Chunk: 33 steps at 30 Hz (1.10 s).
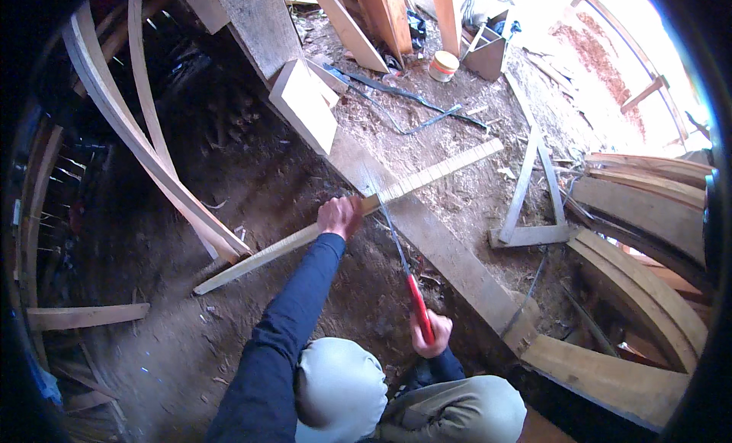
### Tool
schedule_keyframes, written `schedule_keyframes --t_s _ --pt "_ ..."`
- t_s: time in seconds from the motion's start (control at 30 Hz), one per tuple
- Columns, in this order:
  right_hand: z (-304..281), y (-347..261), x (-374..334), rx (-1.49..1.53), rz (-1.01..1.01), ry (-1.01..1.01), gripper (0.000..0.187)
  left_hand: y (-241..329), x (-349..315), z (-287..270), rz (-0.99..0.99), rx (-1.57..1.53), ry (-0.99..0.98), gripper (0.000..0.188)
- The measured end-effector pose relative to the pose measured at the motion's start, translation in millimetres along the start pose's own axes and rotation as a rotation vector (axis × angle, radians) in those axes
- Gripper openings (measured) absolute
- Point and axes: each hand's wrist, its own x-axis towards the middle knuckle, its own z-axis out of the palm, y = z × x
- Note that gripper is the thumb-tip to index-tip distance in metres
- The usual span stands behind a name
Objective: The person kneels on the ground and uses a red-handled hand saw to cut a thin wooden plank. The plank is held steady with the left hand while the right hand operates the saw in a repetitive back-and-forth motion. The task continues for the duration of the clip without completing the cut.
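Note:
A long, pale wooden strip (446,168) lies slantwise across a thick wooden beam (457,260). Several thin crosswise lines run along its right part, and its left end reaches out over the dirt floor. My left hand (341,216) is closed around the strip just left of the beam. In my right hand (432,335), closer to my knees, is the red handle of a handsaw (419,309). The saw's narrow blade points away from me and meets the strip on top of the beam, just right of my left hand.
A wooden block (303,107) rests on the beam's far part. Curved timbers (152,157) stand at left, with more curved pieces (648,290) at right. A triangular wooden frame (530,235), a dark strap (412,100), a lidded jar (444,65) and a wooden box (486,56) lie beyond.

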Motion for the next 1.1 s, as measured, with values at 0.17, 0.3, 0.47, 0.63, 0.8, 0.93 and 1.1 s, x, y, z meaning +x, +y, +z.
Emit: schedule_keyframes --t_s 0.17,0.3,0.47,0.63,0.8,0.93,1.1 --pt "-4.6 -6.8 17.3 0.055 0.096 -0.027 0.007 0.5 1.7 -10.2 0.136 0.059 0.015 0.041" --pt "-5.3 -14.6 6.0 -0.016 0.058 -0.016 0.008 7.2 -11.0 -18.7 0.017 -0.038 -0.053 0.041" --pt "-3.3 -15.3 5.8 0.072 0.134 -0.019 0.008 -2.6 -7.7 -0.9 0.035 -0.03 0.04 0.048" --pt "-35.0 -82.3 49.6 0.062 0.212 -0.13 0.016 3.9 -10.6 -16.2 -0.09 -0.082 0.007 0.05" --pt "-70.4 -131.1 80.9 0.128 0.151 -0.021 0.016 4.8 -12.0 -11.7 -0.083 -0.102 0.073 0.051" --pt "-36.4 -72.4 80.7 0.363 0.106 0.076 0.011 11.3 -10.0 -8.4 -0.077 -0.141 0.126 0.052" --pt "14.2 -6.0 85.2 0.102 -0.097 0.113 0.011 11.9 -9.5 -7.8 0.006 -0.068 0.053 0.05"
